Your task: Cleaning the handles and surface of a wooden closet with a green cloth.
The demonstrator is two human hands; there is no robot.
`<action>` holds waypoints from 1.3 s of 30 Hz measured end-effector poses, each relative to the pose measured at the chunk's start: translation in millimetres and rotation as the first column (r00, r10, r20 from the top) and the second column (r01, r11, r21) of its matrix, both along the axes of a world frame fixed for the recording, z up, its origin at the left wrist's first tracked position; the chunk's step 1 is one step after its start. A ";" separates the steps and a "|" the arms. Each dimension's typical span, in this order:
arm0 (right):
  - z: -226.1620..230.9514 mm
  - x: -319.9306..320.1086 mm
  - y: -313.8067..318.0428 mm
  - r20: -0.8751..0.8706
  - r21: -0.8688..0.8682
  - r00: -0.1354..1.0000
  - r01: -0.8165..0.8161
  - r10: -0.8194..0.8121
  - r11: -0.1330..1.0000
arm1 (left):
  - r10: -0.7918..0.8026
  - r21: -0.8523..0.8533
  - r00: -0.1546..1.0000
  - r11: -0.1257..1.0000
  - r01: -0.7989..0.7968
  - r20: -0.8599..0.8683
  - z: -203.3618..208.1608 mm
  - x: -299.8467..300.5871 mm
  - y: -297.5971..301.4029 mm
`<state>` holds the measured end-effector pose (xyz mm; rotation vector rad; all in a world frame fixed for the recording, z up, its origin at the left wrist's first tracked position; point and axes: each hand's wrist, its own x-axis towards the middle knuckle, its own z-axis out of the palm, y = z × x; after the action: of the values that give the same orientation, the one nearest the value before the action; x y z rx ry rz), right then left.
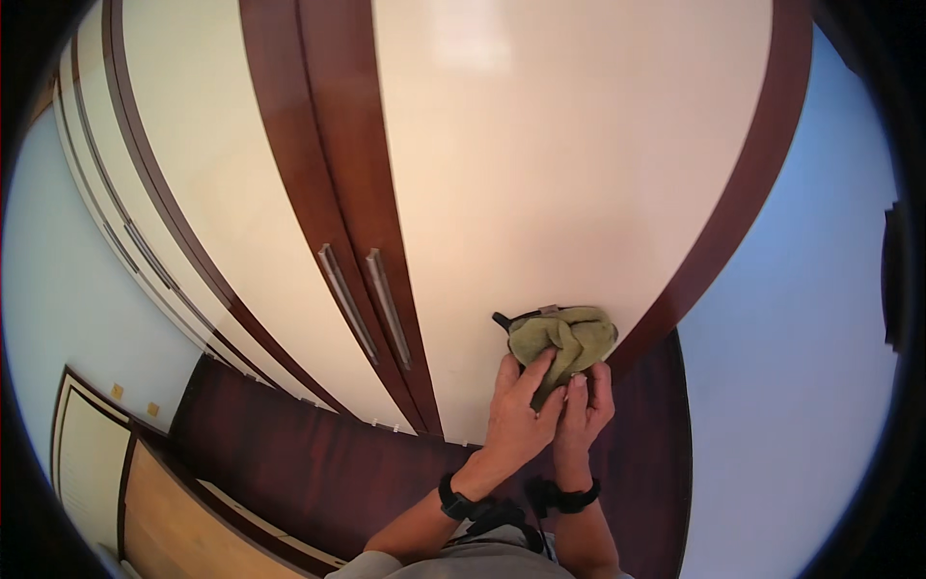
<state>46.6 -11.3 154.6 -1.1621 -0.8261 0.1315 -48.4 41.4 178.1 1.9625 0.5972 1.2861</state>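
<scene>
Held a green cloth (590, 338) in both hands, in front of the lower part of a cream cupboard door (569, 164). Could not tell the kind of article, whether cap or pouch, nor any contact with the door. Noted a soft, creased fold across the middle of the cloth and a black strap (501, 319) at its left end, pointing out to the left. Clamped the left hand (521, 422) on the lower left edge, with one finger laid near the fold and the thumb low, near the right hand (582, 420). Clamped the right hand on the lower right edge, with fingertips bent against the fabric. Positioned both hands close together, below the cloth. Wore a black band (453, 497) on the left wrist, another on the right, and a grey shirt (502, 565) at the lower edge of the view. Faced a dark wood frame (757, 169) along the door's right side and two long grey handles (348, 302) side by side to the left. Had a dark reddish floor (289, 434) below, a pale wall (772, 434) to the right, and a light wood panel (193, 511) at the lower left.
</scene>
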 end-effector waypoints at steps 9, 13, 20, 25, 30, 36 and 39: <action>-1.4 -26.5 29.6 0.147 0.079 0.980 -0.145 0.132 0.986 | 0.170 0.041 0.984 0.984 -0.173 0.061 -3.1 -33.0 21.8; 0.7 -44.5 55.6 0.212 0.054 0.960 -0.201 0.185 0.978 | 0.237 0.041 0.968 0.970 -0.241 0.083 -10.0 -54.0 47.6; -2.1 -73.3 88.5 0.302 0.020 0.910 -0.305 0.285 0.952 | 0.296 0.009 0.945 0.954 -0.300 0.139 -14.0 -82.7 73.6; 9.2 -72.1 85.6 0.317 -0.022 0.870 -0.391 0.377 0.920 | 0.323 -0.104 0.916 0.946 -0.306 0.239 -24.4 -75.4 80.6; 18.9 -58.7 72.8 0.286 -0.001 0.904 -0.331 0.318 0.943 | 0.305 -0.081 0.923 0.952 -0.295 0.236 -4.0 -58.3 68.0; 27.0 -30.5 50.3 0.310 0.004 0.918 -0.263 0.249 0.965 | 0.278 0.019 0.945 0.958 -0.285 0.170 13.2 -32.9 42.4; 30.2 -28.2 43.8 0.345 0.036 0.922 -0.201 0.177 0.979 | 0.208 -0.014 0.965 0.978 -0.208 0.161 14.9 -31.9 39.8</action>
<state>18.4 32.6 184.8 -1.0497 -1.2421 0.0592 -80.2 81.2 192.9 1.8121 0.7352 1.5588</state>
